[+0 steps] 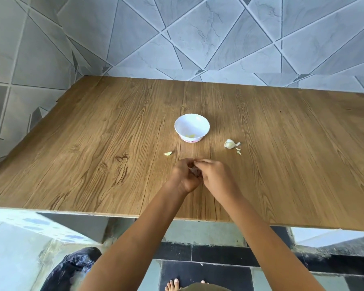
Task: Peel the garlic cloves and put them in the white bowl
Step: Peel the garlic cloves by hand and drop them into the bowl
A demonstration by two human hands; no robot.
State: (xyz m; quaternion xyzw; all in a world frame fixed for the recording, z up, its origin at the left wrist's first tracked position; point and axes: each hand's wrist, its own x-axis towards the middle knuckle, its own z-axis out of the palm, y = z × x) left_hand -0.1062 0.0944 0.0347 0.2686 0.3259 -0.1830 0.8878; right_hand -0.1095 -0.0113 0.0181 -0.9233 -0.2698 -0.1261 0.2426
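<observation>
A small white bowl (192, 127) with a scalloped rim stands mid-table, with pale peeled garlic at its bottom. Just in front of it, my left hand (184, 176) and my right hand (213, 175) meet over the wood, fingers curled together round a small garlic clove (194, 171) that is mostly hidden between them. A loose clove (168, 153) lies on the table to the left of the hands. A partial garlic bulb (230, 143) with a couple of small pieces beside it sits to the right of the bowl.
The wooden table (93, 164) fills a tiled corner, with walls at the back and left. Its front edge runs just below my forearms. A black plastic bag (72, 269) sits on the floor at lower left.
</observation>
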